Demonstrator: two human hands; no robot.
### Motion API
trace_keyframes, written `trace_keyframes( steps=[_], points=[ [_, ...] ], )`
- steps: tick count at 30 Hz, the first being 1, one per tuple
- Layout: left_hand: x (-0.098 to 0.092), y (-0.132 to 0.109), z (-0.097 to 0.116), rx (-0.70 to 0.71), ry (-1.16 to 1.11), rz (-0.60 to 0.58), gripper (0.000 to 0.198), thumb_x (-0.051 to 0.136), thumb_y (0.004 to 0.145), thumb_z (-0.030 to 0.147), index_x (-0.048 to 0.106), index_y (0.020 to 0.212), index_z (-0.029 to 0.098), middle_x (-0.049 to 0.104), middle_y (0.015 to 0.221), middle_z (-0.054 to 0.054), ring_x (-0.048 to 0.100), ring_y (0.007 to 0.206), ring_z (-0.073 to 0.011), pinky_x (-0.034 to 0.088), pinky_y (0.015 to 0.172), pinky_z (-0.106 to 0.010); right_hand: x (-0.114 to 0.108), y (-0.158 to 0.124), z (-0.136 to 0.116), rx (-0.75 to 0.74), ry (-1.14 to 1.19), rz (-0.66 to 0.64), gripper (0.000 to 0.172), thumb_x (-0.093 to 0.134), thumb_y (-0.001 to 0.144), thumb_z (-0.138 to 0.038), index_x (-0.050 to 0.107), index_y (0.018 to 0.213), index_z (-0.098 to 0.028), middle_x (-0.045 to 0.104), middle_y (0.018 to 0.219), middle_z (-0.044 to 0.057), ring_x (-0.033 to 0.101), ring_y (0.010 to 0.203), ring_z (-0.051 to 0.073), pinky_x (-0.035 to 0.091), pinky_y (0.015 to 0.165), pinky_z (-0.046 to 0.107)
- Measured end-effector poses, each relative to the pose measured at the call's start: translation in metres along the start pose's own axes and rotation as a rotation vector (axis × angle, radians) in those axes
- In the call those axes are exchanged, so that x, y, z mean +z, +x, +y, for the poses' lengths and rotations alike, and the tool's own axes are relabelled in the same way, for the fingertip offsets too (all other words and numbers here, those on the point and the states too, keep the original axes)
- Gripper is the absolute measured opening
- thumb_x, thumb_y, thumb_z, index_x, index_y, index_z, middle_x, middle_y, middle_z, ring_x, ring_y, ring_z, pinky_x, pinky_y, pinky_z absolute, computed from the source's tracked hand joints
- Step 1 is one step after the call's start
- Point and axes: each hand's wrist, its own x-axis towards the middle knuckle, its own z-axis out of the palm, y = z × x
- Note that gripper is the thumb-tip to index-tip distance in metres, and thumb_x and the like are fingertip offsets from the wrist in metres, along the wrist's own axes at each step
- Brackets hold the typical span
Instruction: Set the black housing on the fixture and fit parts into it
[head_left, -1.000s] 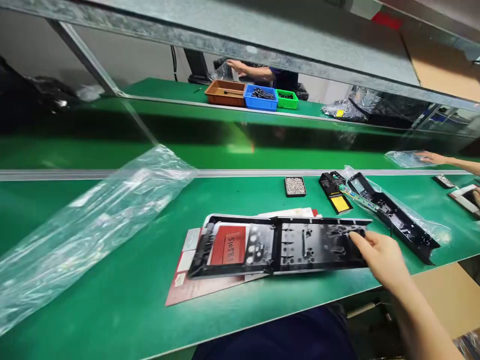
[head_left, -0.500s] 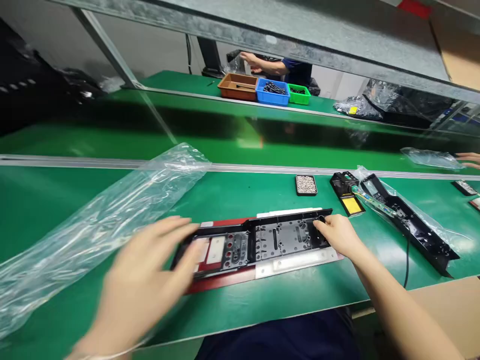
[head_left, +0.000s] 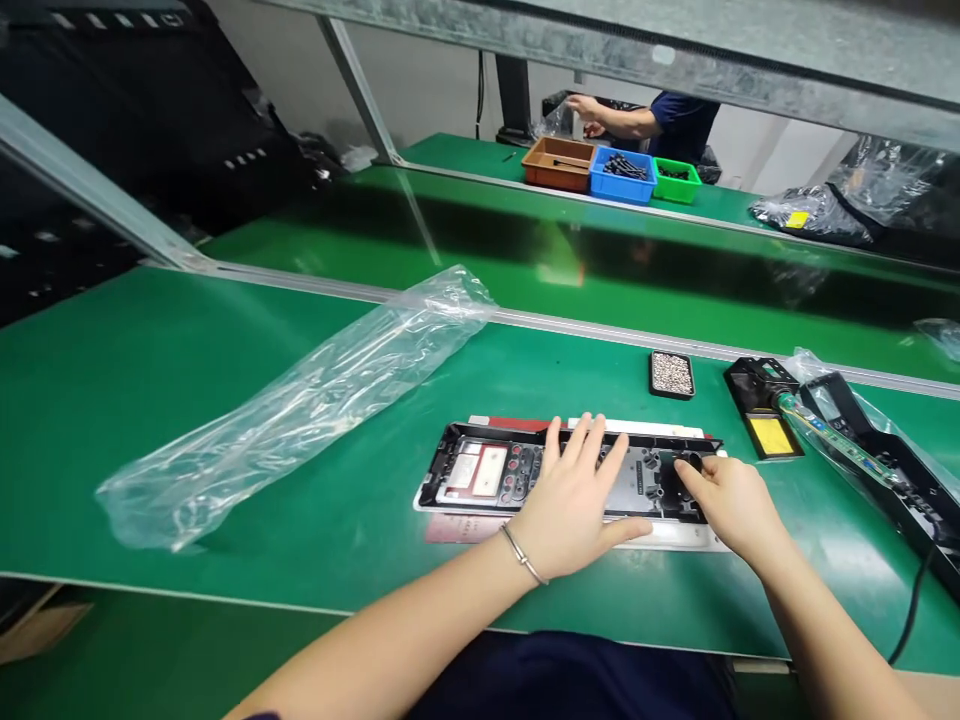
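While both hands rest on it, the long black frame lies flat near the front edge of the green surface, on top of a red and white sheet that peeks out under it. The left hand is spread wide and flat, palm down, pressing on the middle of the frame. It holds nothing. The right hand sits at the frame's right end with its fingers curled in and the fingertips touching the black plastic — it presses more than it grips.

It looks like the step of settling the frame into place and holding it still. I think the next move needs one hand to stay on the frame while the other goes for a small part or a tool.

A little tray of tiny silver bits sits just behind the frame, toward the back edge. A black holder with a yellow pad is to the right of it, and another long black part in a clear bag lies near the right edge. An empty clear bag lies to the left — well apart from the hands.
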Motion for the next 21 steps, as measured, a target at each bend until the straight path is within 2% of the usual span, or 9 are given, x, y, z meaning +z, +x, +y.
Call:
trace_keyframes(
  steps=[5,11,15,17,19,21],
  points=[
    [0.002,-0.002,-0.007,0.002,0.003,0.003,0.083,0.039,0.085,0.072,0.029,0.142,0.013,0.026,0.147,-0.022,0.026,0.135,-0.0399,0.029,0.109,-0.062,0.003,-0.001,-0.006,-0.015,-0.058,0.007,0.044,0.061,0.102,-0.033,0.052,0.064,-0.012,0.048,0.064,0.001,0.040,0.059,0.015,0.019,0.055,0.026],
    [0.002,-0.005,-0.013,0.048,0.029,0.047,0.075,0.045,0.086,0.067,0.035,0.140,0.015,0.032,0.145,-0.019,0.031,0.133,-0.0380,0.034,0.107,-0.059,0.015,-0.012,-0.009,0.036,-0.082,0.061,0.040,0.060,0.103,-0.036,0.054,0.071,-0.013,0.049,0.067,0.000,0.040,0.060,0.015,0.015,0.055,0.025],
    [0.003,-0.005,-0.015,0.070,0.043,0.084,0.076,0.045,0.086,0.067,0.035,0.140,0.014,0.033,0.144,-0.019,0.033,0.131,-0.0387,0.036,0.104,-0.060,-0.009,-0.016,-0.010,-0.002,-0.104,0.012,0.050,0.059,0.103,-0.047,0.053,0.065,-0.014,0.046,0.062,-0.001,0.038,0.058,0.014,0.017,0.054,0.026],
    [0.004,-0.006,-0.015,0.078,0.053,0.103,0.076,0.045,0.085,0.067,0.035,0.140,0.015,0.033,0.144,-0.019,0.034,0.131,-0.0384,0.037,0.104,-0.059,-0.028,-0.005,-0.012,-0.055,-0.054,0.078,0.054,0.057,0.104,-0.046,0.050,0.062,-0.012,0.043,0.058,-0.002,0.035,0.057,0.013,0.020,0.054,0.026],
    [0.004,-0.006,-0.016,0.085,0.065,0.123,0.077,0.046,0.085,0.068,0.035,0.140,0.015,0.033,0.144,-0.018,0.035,0.130,-0.0382,0.036,0.104,-0.058,-0.043,0.018,-0.017,-0.124,-0.044,0.203,0.047,0.058,0.105,-0.035,0.051,0.064,-0.013,0.044,0.061,-0.004,0.038,0.059,0.011,0.025,0.056,0.024],
    [0.004,-0.007,-0.016,0.089,0.073,0.137,0.077,0.046,0.085,0.068,0.036,0.139,0.015,0.033,0.144,-0.018,0.037,0.129,-0.0378,0.036,0.103,-0.056,-0.051,0.050,-0.024,-0.170,-0.116,0.267,0.029,0.062,0.102,-0.025,0.061,0.074,-0.017,0.052,0.073,-0.006,0.047,0.069,0.011,0.029,0.061,0.022]
  ],
)
